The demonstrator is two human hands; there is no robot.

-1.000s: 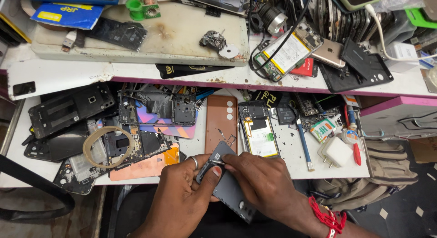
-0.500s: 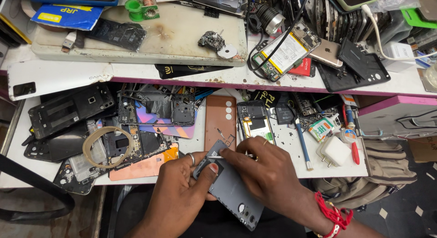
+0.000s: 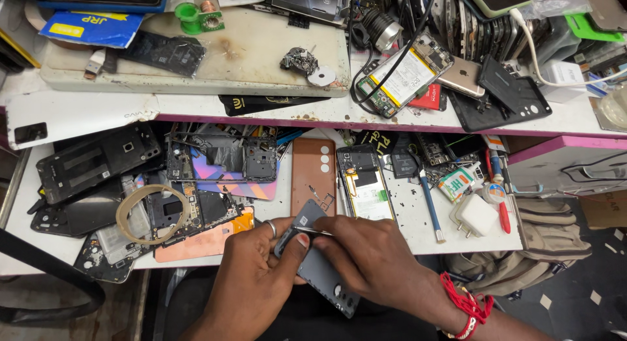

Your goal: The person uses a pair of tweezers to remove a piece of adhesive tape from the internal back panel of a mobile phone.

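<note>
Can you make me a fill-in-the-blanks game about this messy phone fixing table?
1. Both hands hold a dark grey ____.
2. The left hand wears a ____ on one finger.
3. The right hand has a ____ thread band around its wrist.
4. The white charger plug lies on the ____ side of the table.

Missing words: phone; ring; red; right

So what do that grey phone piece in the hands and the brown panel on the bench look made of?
The grey phone piece looks like matte plastic, dull with no glare, though coated metal is possible. The brown panel has a flat tan surface, perhaps leather-look plastic; hard to be sure.
</note>
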